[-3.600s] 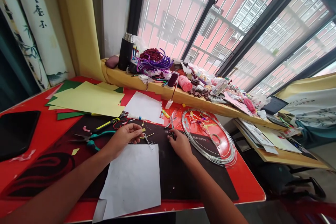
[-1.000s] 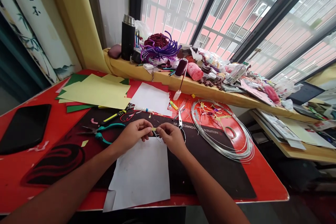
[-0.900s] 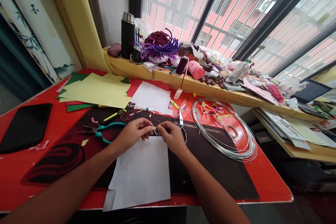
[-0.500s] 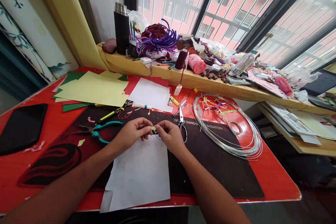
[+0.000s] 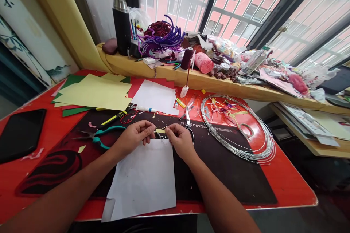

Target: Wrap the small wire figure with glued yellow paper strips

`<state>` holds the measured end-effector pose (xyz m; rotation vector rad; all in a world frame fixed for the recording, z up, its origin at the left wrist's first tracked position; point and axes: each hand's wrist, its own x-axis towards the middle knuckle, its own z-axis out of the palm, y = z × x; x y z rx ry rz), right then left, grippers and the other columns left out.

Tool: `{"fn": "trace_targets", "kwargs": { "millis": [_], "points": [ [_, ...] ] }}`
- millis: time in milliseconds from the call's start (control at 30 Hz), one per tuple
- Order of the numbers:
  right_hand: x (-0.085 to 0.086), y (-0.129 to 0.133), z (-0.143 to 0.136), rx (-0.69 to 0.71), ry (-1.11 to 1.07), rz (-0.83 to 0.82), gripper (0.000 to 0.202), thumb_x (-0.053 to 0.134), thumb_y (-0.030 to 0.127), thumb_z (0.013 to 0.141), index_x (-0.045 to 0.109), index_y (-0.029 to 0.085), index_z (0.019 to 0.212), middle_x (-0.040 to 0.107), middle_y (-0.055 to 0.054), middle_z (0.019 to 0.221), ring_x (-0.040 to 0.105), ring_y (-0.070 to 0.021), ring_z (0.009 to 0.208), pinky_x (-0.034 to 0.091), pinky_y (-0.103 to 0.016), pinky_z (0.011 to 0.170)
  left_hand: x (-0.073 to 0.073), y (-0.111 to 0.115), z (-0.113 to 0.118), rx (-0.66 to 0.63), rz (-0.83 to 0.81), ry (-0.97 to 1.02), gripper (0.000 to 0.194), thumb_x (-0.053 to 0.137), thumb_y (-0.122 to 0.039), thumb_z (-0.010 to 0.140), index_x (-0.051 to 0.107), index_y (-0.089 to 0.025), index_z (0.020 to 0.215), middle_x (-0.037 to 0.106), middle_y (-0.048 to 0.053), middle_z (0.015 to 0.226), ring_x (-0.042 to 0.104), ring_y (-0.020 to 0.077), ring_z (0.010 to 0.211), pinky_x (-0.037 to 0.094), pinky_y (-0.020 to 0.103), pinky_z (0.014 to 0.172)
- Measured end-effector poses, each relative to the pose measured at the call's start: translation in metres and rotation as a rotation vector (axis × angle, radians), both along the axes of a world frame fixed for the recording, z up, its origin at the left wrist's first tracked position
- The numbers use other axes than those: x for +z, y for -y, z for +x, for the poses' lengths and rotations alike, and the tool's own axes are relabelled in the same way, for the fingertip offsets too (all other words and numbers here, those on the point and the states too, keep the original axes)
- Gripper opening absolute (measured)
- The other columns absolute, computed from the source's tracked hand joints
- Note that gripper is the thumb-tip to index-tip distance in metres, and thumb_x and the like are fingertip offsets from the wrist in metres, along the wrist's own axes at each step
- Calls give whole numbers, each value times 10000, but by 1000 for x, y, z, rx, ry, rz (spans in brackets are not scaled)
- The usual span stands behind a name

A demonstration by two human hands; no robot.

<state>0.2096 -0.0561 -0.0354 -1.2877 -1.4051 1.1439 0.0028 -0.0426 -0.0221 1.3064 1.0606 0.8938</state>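
Between my two hands is a small strip of yellow paper (image 5: 160,131), pinched at its left end by my left hand (image 5: 142,133) and at its right end by my right hand (image 5: 178,136). Just beneath the strip shows a thin bent wire (image 5: 162,138); whether a hand holds it I cannot tell. Below my hands a white sheet of paper (image 5: 144,182) lies on the dark desk mat (image 5: 218,174). Scissors (image 5: 188,118) with open loops rest behind my right hand, which partly covers their handles. Teal-handled pliers (image 5: 98,140) lie left of my left hand.
A coil of silver wire (image 5: 262,149) lies at the right, with a tape roll (image 5: 246,130) inside it. Yellow paper sheets (image 5: 95,93) and a white sheet (image 5: 154,96) are at the back. A black phone-like slab (image 5: 22,134) sits far left. The cluttered sill (image 5: 169,74) borders the back.
My hands have drawn slightly apart, so more of the yellow paper strip and the bent wire show between them. The view has shifted a little.
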Motion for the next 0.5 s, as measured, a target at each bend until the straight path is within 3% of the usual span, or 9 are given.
{"fn": "trace_targets", "kwargs": {
  "millis": [267,500],
  "points": [
    [-1,5,-2,38,45,25,274,664,456,922,649,222,779,495,55,568,421,-132,516,343,-263,504,-1,3,0,-56,29,-72,431,697,-603,882,620,-190,785,674,5,712,532,117,569,398,237,511],
    [2,7,-3,55,101,54,259,649,426,920,657,216,769,529,40,617,437,-134,554,345,-267,531,1,2,0,-53,64,-111,379,682,-557,867,623,-192,782,669,2,700,531,120,580,428,255,561]
  ]
}}
